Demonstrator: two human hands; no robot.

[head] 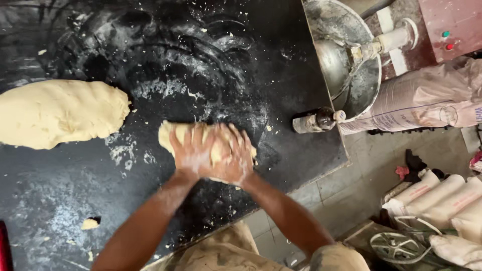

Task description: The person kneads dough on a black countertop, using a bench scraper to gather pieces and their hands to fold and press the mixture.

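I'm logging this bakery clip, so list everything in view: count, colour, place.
dough lump: 1, pale yellow, centre, under both hands
dough mass: 1, pale yellow, left on table
dough scrap: 1, pale yellow, lower left
table: 1, black, floury
bottle: 1, dark, lying at table's right edge
mixer bowl: 1, grey metal, top right
sacks: several, whitish, right, on the floor
left hand: 1, floured, pressing lump
right hand: 1, floured, pressing lump

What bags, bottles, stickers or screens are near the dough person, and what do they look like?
Big sack: right of the black table, lying sideways, pale pinkish with blue print.
Stacked sacks: floor, lower right, whitish with red print.
Bottle: table's right edge, lying down, dark with a pale label and white cap.
No screens; the reddish machine panel, top right, only has two small lights.
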